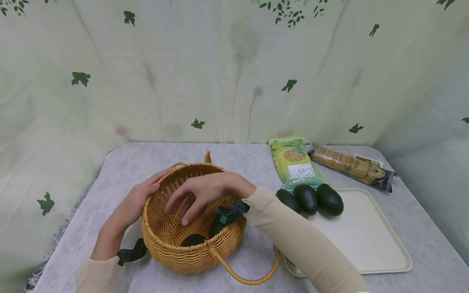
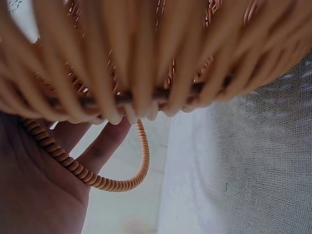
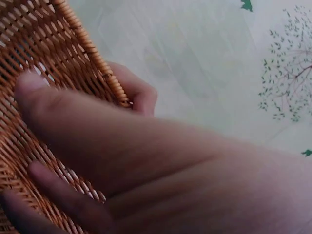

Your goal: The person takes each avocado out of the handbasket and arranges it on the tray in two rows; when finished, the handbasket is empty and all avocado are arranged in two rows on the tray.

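A round wicker basket (image 1: 179, 260) stands tilted on the table, its opening toward me. My left hand (image 1: 137, 201) holds its left rim, thumb at the edge and fingers on the outer side. In the left wrist view a coiled handle (image 2: 117, 185) crosses that palm. Inside the opening hovers my right hand (image 1: 205, 193), fingers loosely bent, with nothing visible between them; the right wrist view shows its thumb and fingers (image 3: 68, 192) before the woven wall. Dark green avocados (image 1: 193, 240) lie low in the basket, partly hidden by the near rim and the wrist strap.
To the right lies a cream tray (image 1: 359, 236) with dark avocados (image 1: 329, 200) at its far left corner, partly behind my right sleeve. Behind it are a green bag of beans (image 1: 294, 160) and a long pasta packet (image 1: 348, 166). The other basket handle (image 1: 253, 280) hangs toward me.
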